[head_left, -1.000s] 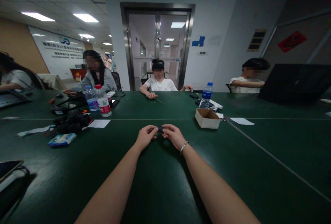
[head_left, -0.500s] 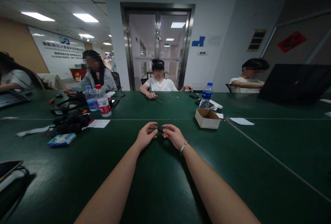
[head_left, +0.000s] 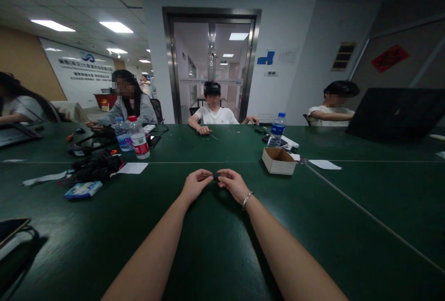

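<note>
Between my two hands is a small dark object (head_left: 216,176), too small and dim for me to name its kind. My left hand (head_left: 196,185) pinches its left end with thumb and fingers. On its right end, my right hand (head_left: 233,184) is closed in a similar pinch, a silver bracelet on that wrist. Both hands are just above or resting on the green table (head_left: 215,236); I cannot tell which. The fingertips cover much of the object.
An open cardboard box (head_left: 279,166) stands to the right, with a water bottle (head_left: 277,129) behind it. Two bottles, dark straps (head_left: 93,167) and a blue-white packet (head_left: 83,190) lie left. A person (head_left: 215,111) sits opposite; a laptop (head_left: 396,113) is far right.
My left fingers have closed in on the dark object, and less of it shows between my hands. The whole view has shifted slightly.
</note>
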Demonstrator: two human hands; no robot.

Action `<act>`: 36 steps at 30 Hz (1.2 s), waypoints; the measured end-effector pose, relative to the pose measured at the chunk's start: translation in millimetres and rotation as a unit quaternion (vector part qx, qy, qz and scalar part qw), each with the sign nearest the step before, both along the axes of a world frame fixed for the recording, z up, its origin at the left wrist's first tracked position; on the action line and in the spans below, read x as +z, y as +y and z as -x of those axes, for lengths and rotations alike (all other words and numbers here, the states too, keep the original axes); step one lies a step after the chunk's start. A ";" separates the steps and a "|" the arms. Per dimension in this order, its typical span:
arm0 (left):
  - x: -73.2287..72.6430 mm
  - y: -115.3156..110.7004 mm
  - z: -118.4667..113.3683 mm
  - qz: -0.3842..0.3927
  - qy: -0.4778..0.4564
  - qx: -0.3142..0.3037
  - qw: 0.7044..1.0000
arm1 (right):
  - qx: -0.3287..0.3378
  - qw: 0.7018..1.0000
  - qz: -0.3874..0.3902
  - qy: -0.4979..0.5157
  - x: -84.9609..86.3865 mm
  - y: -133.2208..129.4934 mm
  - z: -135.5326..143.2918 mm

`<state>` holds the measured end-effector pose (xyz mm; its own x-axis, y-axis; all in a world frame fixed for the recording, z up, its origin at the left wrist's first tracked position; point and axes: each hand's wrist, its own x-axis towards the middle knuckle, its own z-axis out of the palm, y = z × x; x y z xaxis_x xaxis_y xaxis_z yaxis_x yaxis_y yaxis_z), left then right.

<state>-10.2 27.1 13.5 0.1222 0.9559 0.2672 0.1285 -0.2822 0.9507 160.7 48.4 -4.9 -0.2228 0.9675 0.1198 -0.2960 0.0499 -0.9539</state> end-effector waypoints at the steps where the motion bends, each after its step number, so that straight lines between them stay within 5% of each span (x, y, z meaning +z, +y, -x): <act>1: 0.5 -0.2 0.2 0.001 -0.001 -0.001 1.000 | 0.001 1.000 0.000 0.000 -0.6 0.4 -0.1; 36: -6.8 15.7 0.1 0.123 0.063 0.041 0.990 | 0.036 0.998 -0.044 -0.040 3.1 -4.7 -1.4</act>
<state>-10.3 42.8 6.8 0.0585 0.9982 0.0120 0.2630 -0.0270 0.9644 162.1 43.8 -1.7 -0.3041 0.9349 0.1832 -0.2259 0.1160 -0.9672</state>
